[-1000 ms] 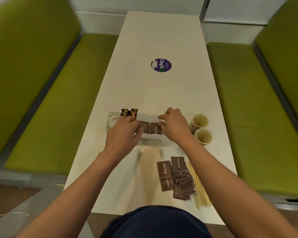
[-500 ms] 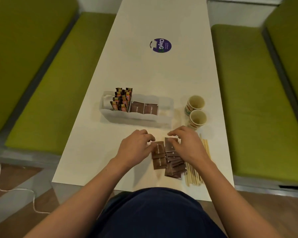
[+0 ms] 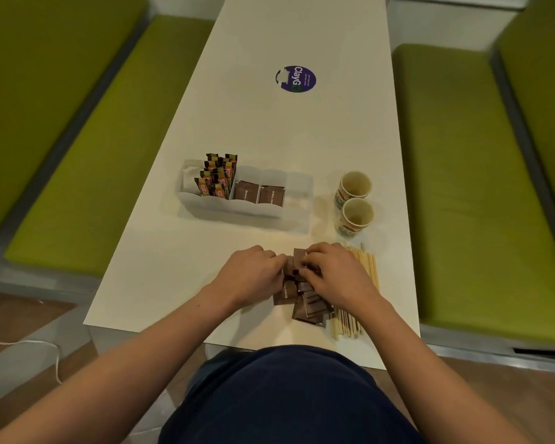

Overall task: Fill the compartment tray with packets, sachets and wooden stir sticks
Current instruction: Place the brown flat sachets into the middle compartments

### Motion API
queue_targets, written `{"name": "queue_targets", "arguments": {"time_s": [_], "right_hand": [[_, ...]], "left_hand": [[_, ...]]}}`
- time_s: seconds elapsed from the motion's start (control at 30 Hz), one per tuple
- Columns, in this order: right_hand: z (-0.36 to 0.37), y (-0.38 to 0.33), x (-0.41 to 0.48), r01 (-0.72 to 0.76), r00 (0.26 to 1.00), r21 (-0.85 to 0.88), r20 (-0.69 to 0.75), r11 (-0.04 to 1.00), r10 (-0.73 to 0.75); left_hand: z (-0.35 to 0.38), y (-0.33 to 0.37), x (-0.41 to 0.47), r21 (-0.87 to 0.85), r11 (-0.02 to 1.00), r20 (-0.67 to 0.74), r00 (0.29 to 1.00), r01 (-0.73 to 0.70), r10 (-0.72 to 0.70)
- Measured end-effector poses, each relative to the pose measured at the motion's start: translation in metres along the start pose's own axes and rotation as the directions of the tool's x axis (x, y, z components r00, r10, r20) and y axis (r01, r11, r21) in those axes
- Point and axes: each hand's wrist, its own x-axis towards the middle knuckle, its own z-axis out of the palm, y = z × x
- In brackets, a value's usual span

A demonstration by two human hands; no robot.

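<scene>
You are working both hands into the pile of brown sachets at the near edge of the table. Your left hand is curling its fingers against the pile's left side, and your right hand is pinching at least one sachet by its top edge; whether the left is actually gripping one, the view is not showing. Just right of the pile, partly under your right wrist, the stir sticks are lying loose on the table.

Farther out, the tray is standing well apart from your hands. Its left end is holding upright orange packets, two brown sachets are leaning in the middle compartments, and its right end is looking bare. Two cups are sitting beside it.

By my reading, you are gathering the next batch of sachets. The next move is calling for a squared, firm stack, lifted clear and carried forward to the tray.

Compared with half a second ago, your hands are sitting closer together over the pile, and the tray's contents are staying the same.
</scene>
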Motion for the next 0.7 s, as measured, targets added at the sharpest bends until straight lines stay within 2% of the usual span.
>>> {"name": "queue_targets", "arguments": {"time_s": [0.1, 0.23, 0.4, 0.5, 0.57, 0.7], "right_hand": [[0.001, 0.002, 0.001, 0.007, 0.999, 0.022, -0.034, 1.0, -0.006], [0.004, 0.006, 0.001, 0.018, 0.997, 0.038, -0.076, 0.999, -0.015], [0.005, 0.004, 0.0, 0.01, 0.989, 0.097, -0.15, 0.995, 0.005], [0.001, 0.001, -0.001, -0.029, 0.97, 0.181, -0.233, 0.983, 0.072], [-0.004, -0.003, -0.001, -0.052, 0.952, 0.252, -0.279, 0.966, 0.124], [-0.015, -0.008, 0.003, -0.025, 0.918, 0.343, -0.364, 0.939, 0.157]], "left_hand": [[-0.002, -0.003, 0.002, 0.068, 0.996, -0.016, 0.999, -0.049, 0.051], [0.0, -0.002, 0.0, 0.042, 0.994, 0.026, 0.995, -0.101, 0.1], [0.001, 0.001, 0.002, 0.092, 0.993, 0.006, 0.998, -0.07, 0.07], [-0.004, 0.002, 0.003, 0.077, 0.995, -0.007, 0.998, -0.065, 0.066], [-0.011, -0.003, 0.004, 0.04, 0.999, -0.054, 0.998, -0.034, 0.036], [-0.038, -0.026, 0.009, -0.109, 0.993, -0.234, 0.971, 0.035, -0.06]]}}
